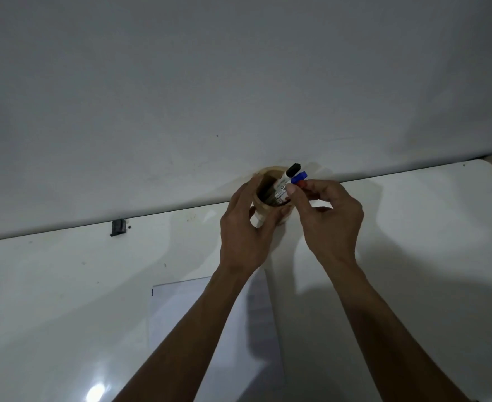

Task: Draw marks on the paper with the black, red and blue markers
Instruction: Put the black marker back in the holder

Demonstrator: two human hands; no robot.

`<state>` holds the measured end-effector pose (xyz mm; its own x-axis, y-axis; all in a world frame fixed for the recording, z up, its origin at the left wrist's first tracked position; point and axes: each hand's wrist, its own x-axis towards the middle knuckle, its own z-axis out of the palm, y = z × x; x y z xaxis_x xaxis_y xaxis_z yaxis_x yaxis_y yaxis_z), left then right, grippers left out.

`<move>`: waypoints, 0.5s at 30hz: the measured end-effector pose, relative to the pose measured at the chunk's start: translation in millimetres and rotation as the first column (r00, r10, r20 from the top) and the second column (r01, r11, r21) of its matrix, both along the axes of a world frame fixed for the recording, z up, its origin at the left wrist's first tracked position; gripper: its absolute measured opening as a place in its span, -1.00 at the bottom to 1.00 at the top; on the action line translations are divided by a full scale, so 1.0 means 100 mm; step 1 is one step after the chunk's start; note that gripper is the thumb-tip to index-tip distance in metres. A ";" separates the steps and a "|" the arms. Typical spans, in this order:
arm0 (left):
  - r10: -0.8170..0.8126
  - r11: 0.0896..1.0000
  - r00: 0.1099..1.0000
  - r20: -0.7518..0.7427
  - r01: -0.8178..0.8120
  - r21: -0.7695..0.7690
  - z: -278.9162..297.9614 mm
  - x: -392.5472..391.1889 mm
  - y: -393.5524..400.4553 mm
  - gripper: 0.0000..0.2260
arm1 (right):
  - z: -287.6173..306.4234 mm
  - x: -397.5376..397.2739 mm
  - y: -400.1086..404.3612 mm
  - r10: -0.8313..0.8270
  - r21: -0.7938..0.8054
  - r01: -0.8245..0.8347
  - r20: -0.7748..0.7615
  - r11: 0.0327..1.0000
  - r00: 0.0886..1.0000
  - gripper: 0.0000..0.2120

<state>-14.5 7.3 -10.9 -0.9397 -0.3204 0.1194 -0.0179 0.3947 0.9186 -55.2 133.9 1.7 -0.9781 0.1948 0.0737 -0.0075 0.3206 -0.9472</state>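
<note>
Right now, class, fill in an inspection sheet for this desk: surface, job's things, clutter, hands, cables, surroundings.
Surface: white table, glossy, small dark specks.
Job's things: black marker, blue marker and red marker stand capped in the wooden cup; paper lies nearer, with one short dark mark at its left edge.
Clutter: small black clip at the far edge.
Hands: left hand wraps the cup; right hand pinches the markers' tops.
Cables: nothing seen.
Surroundings: plain white wall.

Black cap (293,169), blue cap (300,177), tan holder (270,171)
</note>
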 end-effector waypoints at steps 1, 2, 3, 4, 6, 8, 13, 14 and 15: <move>0.000 1.000 1.000 0.001 0.000 0.002 -0.01 0.00 0.00 -0.47 | -0.01 -0.01 0.00 0.005 -0.008 -0.005 0.002 1.000 1.000 -0.83; 0.002 1.000 1.000 0.003 -0.002 0.002 -0.02 0.00 0.00 -0.47 | -0.02 -0.02 0.00 0.011 -0.007 -0.011 0.003 1.000 1.000 -0.84; 0.004 1.000 1.000 0.008 -0.004 0.005 -0.02 0.00 0.00 -0.46 | -0.01 -0.02 0.00 0.014 -0.003 -0.014 0.002 1.000 1.000 -0.86; 0.007 1.000 1.000 0.014 -0.007 0.010 -0.02 0.00 0.00 -0.46 | 0.01 -0.03 0.00 0.011 0.000 -0.011 -0.003 1.000 1.000 -0.87; 0.007 1.000 1.000 0.024 -0.007 0.015 0.01 0.00 0.00 -0.47 | 0.09 -0.04 0.01 -0.012 -0.039 0.011 -0.015 0.999 1.000 -0.91; -0.002 1.000 0.999 0.033 0.001 0.017 0.05 0.01 0.00 -0.47 | 0.25 -0.05 0.04 -0.045 -0.128 0.041 -0.025 0.991 0.999 -0.94; 0.026 1.000 0.986 0.162 -0.027 0.007 0.12 0.07 -0.05 -0.29 | 0.78 -0.03 0.12 -0.072 -0.329 -0.010 -0.236 0.944 0.969 -0.89; 0.056 0.998 0.981 0.188 -0.061 0.020 0.17 0.10 -0.08 -0.28 | 0.85 -0.01 0.13 -0.060 -0.344 -0.041 -0.277 0.938 0.959 -0.90; 0.090 0.994 0.977 0.196 -0.100 0.044 0.23 0.16 -0.10 -0.32 | 0.93 0.03 0.13 -0.045 -0.345 -0.062 -0.294 0.937 0.955 -0.91</move>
<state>1.0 -3.2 12.2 -0.9084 -0.4102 -0.0810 -0.2321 0.3336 0.9137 -52.6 146.5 94.2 -0.9246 0.2519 0.2858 -0.3023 -0.0285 -0.9528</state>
